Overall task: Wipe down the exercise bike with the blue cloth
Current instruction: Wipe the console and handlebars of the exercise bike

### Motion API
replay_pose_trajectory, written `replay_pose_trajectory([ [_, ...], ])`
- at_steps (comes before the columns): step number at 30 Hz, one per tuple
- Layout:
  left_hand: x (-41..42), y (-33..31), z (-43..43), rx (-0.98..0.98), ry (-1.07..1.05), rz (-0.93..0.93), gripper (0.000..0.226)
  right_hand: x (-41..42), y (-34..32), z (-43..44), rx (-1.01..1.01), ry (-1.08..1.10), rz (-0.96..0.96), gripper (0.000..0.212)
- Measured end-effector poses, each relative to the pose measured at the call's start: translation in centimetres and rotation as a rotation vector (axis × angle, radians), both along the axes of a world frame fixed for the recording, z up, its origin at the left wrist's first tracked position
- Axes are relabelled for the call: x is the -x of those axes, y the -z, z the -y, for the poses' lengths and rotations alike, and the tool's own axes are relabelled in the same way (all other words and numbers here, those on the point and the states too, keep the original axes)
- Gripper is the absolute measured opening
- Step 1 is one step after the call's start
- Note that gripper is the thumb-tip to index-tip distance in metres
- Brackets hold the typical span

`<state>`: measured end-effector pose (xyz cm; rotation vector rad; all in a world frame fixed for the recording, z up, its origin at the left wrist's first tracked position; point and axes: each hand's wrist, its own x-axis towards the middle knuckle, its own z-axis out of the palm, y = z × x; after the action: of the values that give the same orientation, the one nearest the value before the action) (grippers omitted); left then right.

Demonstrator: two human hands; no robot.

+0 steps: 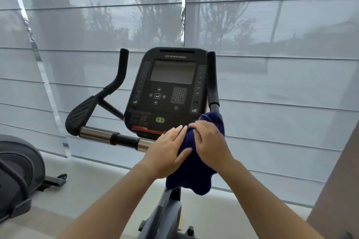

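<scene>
Grey blinds (272, 25) fill the background, and part of a second machine (17, 170) shows at the left edge. The bike (167, 209) stands in the middle, its console (171, 87) facing the person and its bar (108, 137) running across below. The cloth (186, 180) is bunched over the right part of that bar, just under the console's lower right corner, with a loose end hanging down.

The left hand (165, 149) lies flat on the cloth, fingers straight, pressing. The right hand (209, 141) curls over the top of the bunch and grasps it.

The step seems to be wiping the bar. To do it well, the cloth should wrap right round the tube and slide along it with steady pressure. The hanging end is best gathered in so it does not drag across the console keys.

No container is in view.
</scene>
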<state>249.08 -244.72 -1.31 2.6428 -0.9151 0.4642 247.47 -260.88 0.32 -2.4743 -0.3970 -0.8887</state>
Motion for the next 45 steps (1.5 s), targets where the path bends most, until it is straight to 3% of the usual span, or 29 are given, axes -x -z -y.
replay_pose_trajectory([
  [3,-0.8,0.5,-0.8,-0.075,0.026,0.037,0.082,0.6,2.4,-0.3,0.173,0.037,-0.055,0.043],
  [10,-1.9,0.3,-4.5,-0.184,0.067,0.187,0.071,0.5,3.0,-1.5,0.393,0.000,-0.124,0.081],
  [13,-2.1,0.0,-5.0,-0.255,0.014,0.208,0.076,-0.4,2.4,-1.7,0.496,-0.007,-0.121,0.090],
  [15,-1.9,0.3,-3.9,-0.294,0.000,0.234,0.083,-1.0,1.8,-1.4,0.454,0.043,-0.103,0.092],
  [19,-2.1,0.5,-1.7,-0.141,0.020,0.084,0.084,-1.7,2.0,-1.4,0.462,0.087,-0.089,0.074],
  [23,-2.5,0.6,-1.0,-0.123,-0.046,0.079,0.067,-1.8,2.5,-1.5,0.457,0.084,-0.025,0.048],
  [27,-2.4,1.2,-0.6,-0.097,-0.116,0.136,0.057,-1.8,2.8,-1.4,0.386,0.067,0.073,0.039],
  [36,-1.2,2.2,0.4,-0.037,-0.258,0.192,0.048,-1.1,3.4,-1.8,0.361,0.060,0.073,0.031],
  [40,0.0,2.7,0.9,0.022,-0.291,0.243,0.050,0.0,4.3,-2.2,0.271,0.089,0.112,0.039],
  [45,-0.1,2.7,0.5,0.041,-0.253,0.262,0.048,0.1,4.6,-3.1,0.309,0.187,0.073,0.047],
])
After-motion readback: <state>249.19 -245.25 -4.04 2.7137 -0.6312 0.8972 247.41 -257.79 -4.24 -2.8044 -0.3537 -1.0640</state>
